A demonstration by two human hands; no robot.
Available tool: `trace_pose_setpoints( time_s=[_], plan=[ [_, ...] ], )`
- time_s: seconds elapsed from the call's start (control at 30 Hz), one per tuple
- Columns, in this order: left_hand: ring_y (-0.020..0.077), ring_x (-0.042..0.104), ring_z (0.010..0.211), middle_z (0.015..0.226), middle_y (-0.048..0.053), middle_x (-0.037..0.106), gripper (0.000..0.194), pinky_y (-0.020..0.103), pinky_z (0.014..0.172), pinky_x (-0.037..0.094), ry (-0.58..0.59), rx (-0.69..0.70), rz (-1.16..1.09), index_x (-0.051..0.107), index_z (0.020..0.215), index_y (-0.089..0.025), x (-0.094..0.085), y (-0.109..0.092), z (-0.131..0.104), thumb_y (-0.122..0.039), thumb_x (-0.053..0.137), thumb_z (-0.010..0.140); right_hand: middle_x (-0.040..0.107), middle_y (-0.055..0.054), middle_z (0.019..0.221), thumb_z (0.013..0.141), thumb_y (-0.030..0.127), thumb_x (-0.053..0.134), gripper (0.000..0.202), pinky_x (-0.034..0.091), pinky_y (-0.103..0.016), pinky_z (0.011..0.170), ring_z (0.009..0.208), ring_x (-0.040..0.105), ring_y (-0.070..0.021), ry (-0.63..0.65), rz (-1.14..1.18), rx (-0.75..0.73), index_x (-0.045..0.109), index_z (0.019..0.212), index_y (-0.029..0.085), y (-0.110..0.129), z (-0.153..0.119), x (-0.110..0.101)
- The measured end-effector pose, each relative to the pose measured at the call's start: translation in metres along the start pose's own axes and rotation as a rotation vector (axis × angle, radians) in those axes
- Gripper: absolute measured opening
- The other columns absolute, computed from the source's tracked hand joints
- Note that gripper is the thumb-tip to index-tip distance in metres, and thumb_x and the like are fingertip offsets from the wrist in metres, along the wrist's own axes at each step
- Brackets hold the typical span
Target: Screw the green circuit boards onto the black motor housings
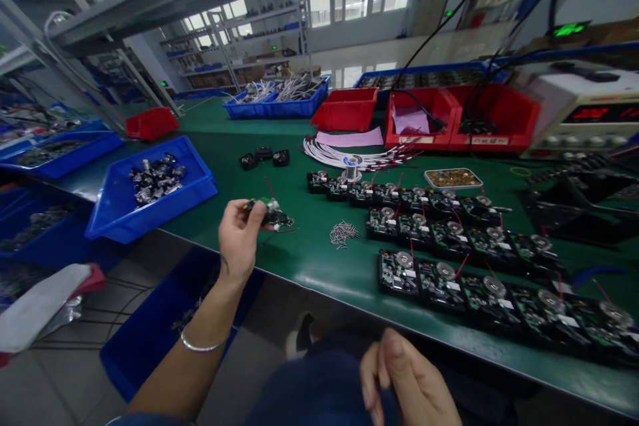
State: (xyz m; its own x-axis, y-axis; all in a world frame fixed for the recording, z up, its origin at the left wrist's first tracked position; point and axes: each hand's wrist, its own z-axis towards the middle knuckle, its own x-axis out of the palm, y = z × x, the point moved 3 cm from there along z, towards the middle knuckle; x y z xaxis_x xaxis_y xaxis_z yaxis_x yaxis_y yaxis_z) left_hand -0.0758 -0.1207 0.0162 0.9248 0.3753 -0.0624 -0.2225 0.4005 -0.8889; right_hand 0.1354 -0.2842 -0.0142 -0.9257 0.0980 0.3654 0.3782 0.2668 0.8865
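My left hand [238,236] is closed around one end of a small electronic assembly [272,214], a green circuit board with dark parts and thin red wires. It is held just above the green bench top, near the front edge. My right hand [407,383] is low in front of my lap, below the bench edge, with its fingers curled and the thumb against them. Whatever those fingers hold, if anything, is hidden. Between the held board and the rows of similar assemblies [452,279] in black housings lies a small pile of screws [343,233].
A blue bin [200,190] of metal-and-black parts stands at the left. Several black pieces [263,154], a solder spool [352,168], white cables [324,154] and a tray of brass-coloured bits [454,178] lie farther back. Red bins [344,110] and a power supply [594,106] line the rear.
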Motion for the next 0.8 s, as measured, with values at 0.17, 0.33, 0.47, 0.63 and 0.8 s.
trace_pose_setpoints(
  time_s=[0.17,0.33,0.47,0.63,0.8],
  plan=[
    [0.0075,0.051,0.065,0.074,-0.001,0.055,0.037,0.018,0.061,0.044,0.637,-0.507,-0.316,0.054,0.078,-0.014,0.049,-0.041,-0.086,-0.048,0.068,0.079,0.069,-0.004,0.089,0.079,0.048,0.070,0.036,0.053,-0.024,0.063,0.065,0.063,-0.0127,-0.131,-0.037,-0.137,0.065,0.103,0.022,0.014,0.001,-0.002],
    [0.0105,0.054,0.071,0.085,0.002,0.056,0.033,0.021,0.063,0.047,0.882,-0.470,-0.212,0.055,0.090,-0.016,0.073,-0.056,-0.122,-0.050,0.056,0.088,0.067,-0.001,0.073,0.083,0.045,0.067,0.032,0.052,-0.023,0.065,0.063,0.061,-0.0119,-0.245,-0.020,-0.094,0.069,0.105,0.022,0.015,-0.007,-0.016],
    [0.0147,0.056,0.089,0.107,0.007,0.056,0.044,0.028,0.079,0.051,0.818,0.240,0.044,0.050,0.124,-0.022,0.066,-0.072,-0.111,-0.046,0.057,0.089,0.072,-0.005,0.088,0.087,0.048,0.059,0.035,0.054,-0.026,0.072,0.074,0.065,-0.0148,-0.284,0.009,-0.068,0.070,0.110,0.024,0.010,-0.010,-0.030],
    [0.0148,0.057,0.082,0.093,0.007,0.061,0.024,0.025,0.071,0.052,0.927,0.627,0.219,0.059,0.109,-0.015,0.062,-0.088,-0.112,-0.030,0.055,0.092,0.071,-0.005,0.107,0.080,0.041,0.071,0.028,0.054,-0.026,0.082,0.093,0.066,-0.0183,-0.269,0.019,-0.084,0.073,0.105,0.027,0.011,-0.010,-0.028],
    [0.0115,0.059,0.083,0.090,0.004,0.062,0.005,0.023,0.076,0.051,0.892,0.569,-0.021,0.055,0.093,-0.015,0.059,-0.085,-0.116,-0.020,0.053,0.094,0.070,-0.002,0.080,0.083,0.038,0.069,0.023,0.052,-0.020,0.065,0.065,0.060,-0.0108,-0.211,0.211,-0.056,0.073,0.101,0.025,0.016,-0.008,-0.023]
  ],
)
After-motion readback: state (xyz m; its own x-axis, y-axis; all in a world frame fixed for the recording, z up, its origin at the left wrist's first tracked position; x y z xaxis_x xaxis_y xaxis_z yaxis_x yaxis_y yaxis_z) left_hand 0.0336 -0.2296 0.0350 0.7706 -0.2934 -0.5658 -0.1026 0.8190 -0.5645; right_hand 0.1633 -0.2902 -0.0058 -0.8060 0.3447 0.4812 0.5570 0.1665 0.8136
